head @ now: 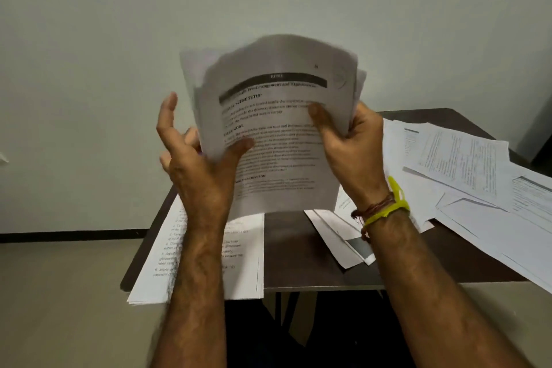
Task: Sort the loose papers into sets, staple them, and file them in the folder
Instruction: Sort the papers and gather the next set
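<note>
I hold a bundle of printed white sheets (274,128) upright in the air above the dark table (298,248). My right hand (349,143) grips the bundle's right edge, thumb on the front page. My left hand (197,152) pinches the lower left corner between thumb and fingers, with the index finger raised free. The sheets at the back of the bundle are fanned and blurred. No stapler or folder is in view.
A neat stack of printed pages (209,263) lies on the table's near left, overhanging its front edge. Loose sheets (466,176) are scattered over the right side, and a folded sheet (340,236) lies near my right wrist. A pale wall stands behind.
</note>
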